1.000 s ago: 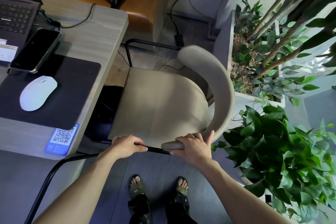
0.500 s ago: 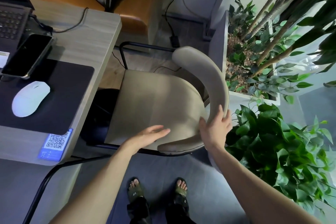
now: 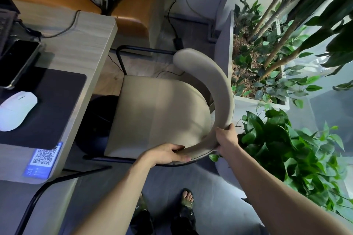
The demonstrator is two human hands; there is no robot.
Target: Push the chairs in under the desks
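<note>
A beige chair [image 3: 158, 112] with a curved padded backrest [image 3: 219, 86] and a black metal frame stands to the right of the light wooden desk [image 3: 80, 59]. Its seat is turned sideways, with its left edge at the desk's side. My left hand [image 3: 168, 153] grips the near end of the backrest from below. My right hand [image 3: 226, 137] holds the backrest's outer curve a little farther along. Both of my arms reach forward from the bottom of the frame.
On the desk lie a white mouse [image 3: 17, 109] on a dark mat [image 3: 51, 105], a phone [image 3: 19, 61] and a QR sticker [image 3: 44, 158]. Leafy potted plants [image 3: 282, 150] and a white planter [image 3: 257, 99] crowd the chair's right side. Cables run along the floor behind it.
My left hand has gone from hovering open over the seat to gripping the backrest's near end. My right hand has slid down the curve. The chair has turned slightly.
</note>
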